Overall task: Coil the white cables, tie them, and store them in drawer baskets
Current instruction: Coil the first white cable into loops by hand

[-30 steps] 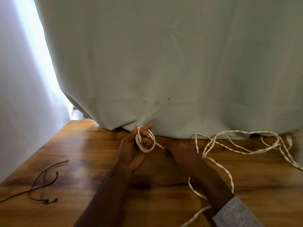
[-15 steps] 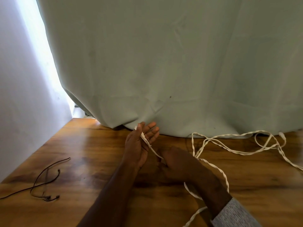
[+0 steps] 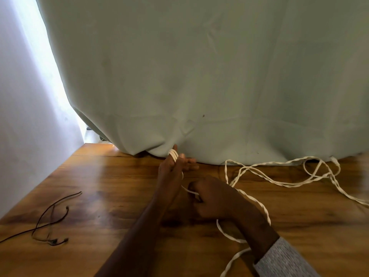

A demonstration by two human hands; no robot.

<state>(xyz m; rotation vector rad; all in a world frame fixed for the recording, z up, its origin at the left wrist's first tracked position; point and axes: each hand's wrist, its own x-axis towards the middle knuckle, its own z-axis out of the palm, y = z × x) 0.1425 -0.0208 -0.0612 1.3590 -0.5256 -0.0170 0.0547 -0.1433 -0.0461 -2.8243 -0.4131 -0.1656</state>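
At the bench's far edge, under the curtain hem: the work is in hand.
Left fingers (image 3: 187,163): straight and spread, with turns of the white cable (image 3: 259,172) looped around the index finger tip.
Right fingers (image 3: 194,185): curled, pinching the strand that runs down from those loops.
Left hand (image 3: 171,172): raised on edge, serving as the former for the coil.
Right hand (image 3: 215,198): low over the bench (image 3: 119,186), just beside the left wrist.
Cable's place: the loose length trails past the right wrist toward the near edge and sprawls along the far right edge, by the curtain (image 3: 199,76).
Handling, as I judge: light, limp, twisted cord; likely to kink and spring off the fingers. Take it close to the coil, keeping gentle tension.
Black wire (image 3: 52,218): lies near the left edge, well apart.
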